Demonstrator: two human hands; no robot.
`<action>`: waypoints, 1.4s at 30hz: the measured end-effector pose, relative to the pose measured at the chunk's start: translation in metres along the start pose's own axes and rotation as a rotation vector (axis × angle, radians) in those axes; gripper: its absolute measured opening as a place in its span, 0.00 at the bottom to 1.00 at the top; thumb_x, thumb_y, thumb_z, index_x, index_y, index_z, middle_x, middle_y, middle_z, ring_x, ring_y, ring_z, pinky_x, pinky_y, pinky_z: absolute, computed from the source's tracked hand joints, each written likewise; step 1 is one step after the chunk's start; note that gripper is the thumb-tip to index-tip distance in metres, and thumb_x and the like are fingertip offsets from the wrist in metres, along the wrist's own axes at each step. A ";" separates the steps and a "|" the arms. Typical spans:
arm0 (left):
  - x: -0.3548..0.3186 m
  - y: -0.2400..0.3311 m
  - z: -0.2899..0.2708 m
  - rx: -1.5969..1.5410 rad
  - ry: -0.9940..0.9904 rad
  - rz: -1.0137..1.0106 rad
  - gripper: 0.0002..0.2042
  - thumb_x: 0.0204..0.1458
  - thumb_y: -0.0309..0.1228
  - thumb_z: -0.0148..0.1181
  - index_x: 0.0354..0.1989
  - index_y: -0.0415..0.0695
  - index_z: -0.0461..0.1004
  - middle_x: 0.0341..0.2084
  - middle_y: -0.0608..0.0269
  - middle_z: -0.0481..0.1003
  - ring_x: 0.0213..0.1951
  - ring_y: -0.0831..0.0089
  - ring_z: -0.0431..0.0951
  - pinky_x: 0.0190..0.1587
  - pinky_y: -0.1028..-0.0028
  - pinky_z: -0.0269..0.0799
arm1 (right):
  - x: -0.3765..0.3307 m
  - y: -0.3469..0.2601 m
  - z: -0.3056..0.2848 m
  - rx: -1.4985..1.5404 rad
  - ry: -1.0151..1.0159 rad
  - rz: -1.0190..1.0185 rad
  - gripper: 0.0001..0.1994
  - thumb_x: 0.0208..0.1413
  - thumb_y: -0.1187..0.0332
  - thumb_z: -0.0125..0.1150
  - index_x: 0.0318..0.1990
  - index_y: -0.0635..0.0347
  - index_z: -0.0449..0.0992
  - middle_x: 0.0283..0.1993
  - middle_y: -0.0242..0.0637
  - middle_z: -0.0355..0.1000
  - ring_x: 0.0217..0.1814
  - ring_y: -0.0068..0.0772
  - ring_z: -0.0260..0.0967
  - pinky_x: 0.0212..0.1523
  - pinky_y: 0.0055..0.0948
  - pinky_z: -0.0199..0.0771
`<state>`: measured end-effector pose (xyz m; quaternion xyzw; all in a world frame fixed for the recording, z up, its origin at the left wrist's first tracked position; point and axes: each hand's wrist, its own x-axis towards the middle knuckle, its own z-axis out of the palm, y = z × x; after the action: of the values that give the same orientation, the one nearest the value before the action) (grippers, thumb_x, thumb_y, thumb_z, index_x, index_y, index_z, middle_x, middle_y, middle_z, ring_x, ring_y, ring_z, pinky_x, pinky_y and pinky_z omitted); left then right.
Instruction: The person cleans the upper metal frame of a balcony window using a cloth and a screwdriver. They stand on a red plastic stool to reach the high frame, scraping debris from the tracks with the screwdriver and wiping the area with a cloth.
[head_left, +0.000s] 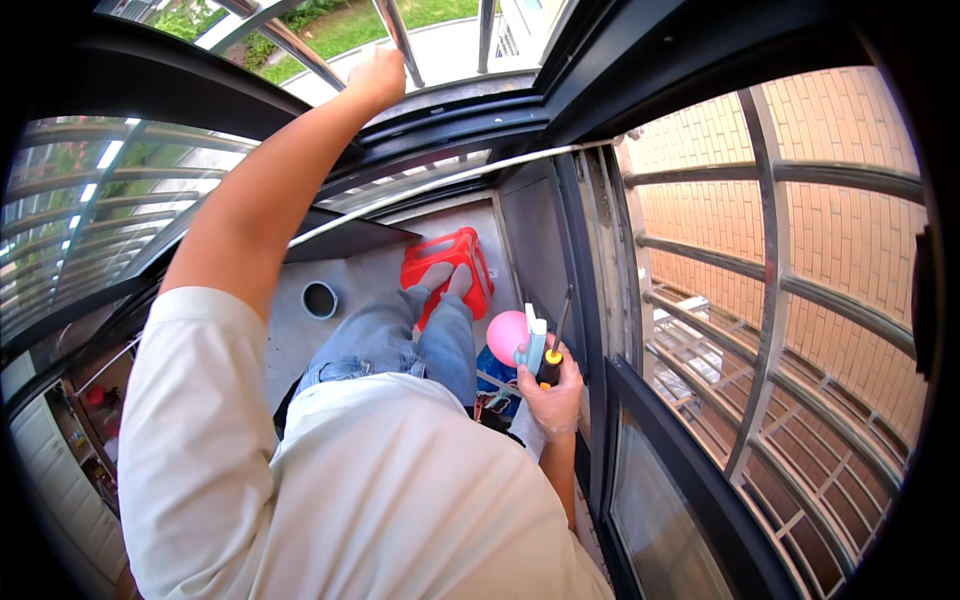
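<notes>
At upper centre of the frame, a metal bar [397, 35] is met by the left hand [378, 78], its fingers' closure not discernible; right of centre, a screwdriver [554, 357] and pink bulb [507, 338] are grasped by the right hand [553, 400]. Bracing seems in hand; steady balance is likely called for next.

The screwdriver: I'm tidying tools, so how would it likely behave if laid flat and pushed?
The screwdriver would probably stay stiff, as its slim shaft looks straight. Its yellow-and-black handle appears rounded, so it might roll. Likely handle-heavy too: that end is thicker.
</notes>
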<state>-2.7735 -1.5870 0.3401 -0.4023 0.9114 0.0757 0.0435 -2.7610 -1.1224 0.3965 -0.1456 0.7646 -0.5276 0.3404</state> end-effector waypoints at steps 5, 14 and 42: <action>0.031 -0.013 0.011 -0.411 0.190 -0.513 0.13 0.43 0.32 0.60 0.30 0.32 0.75 0.35 0.43 0.75 0.37 0.51 0.78 0.40 0.65 0.74 | 0.003 0.005 -0.005 -0.123 0.041 -0.015 0.22 0.40 0.77 0.63 0.47 0.68 0.70 0.36 0.40 0.74 0.37 0.27 0.73 0.41 0.26 0.71; 0.073 -0.047 0.041 -0.654 0.232 -0.432 0.20 0.34 0.29 0.69 0.38 0.34 0.74 0.30 0.54 0.78 0.33 0.70 0.80 0.35 0.74 0.75 | 0.008 0.005 -0.005 -0.139 0.037 0.021 0.22 0.40 0.76 0.64 0.46 0.67 0.70 0.34 0.40 0.74 0.37 0.27 0.73 0.40 0.25 0.71; -0.059 0.120 0.052 -1.176 0.434 0.073 0.12 0.45 0.17 0.54 0.40 0.38 0.69 0.34 0.52 0.73 0.35 0.65 0.74 0.41 0.71 0.69 | 0.016 0.004 -0.007 -0.136 -0.030 -0.013 0.23 0.40 0.76 0.64 0.48 0.67 0.70 0.35 0.38 0.75 0.38 0.26 0.72 0.43 0.25 0.70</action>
<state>-2.8223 -1.4555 0.3098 -0.3336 0.7185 0.4826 -0.3737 -2.7766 -1.1253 0.3882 -0.1813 0.7926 -0.4743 0.3377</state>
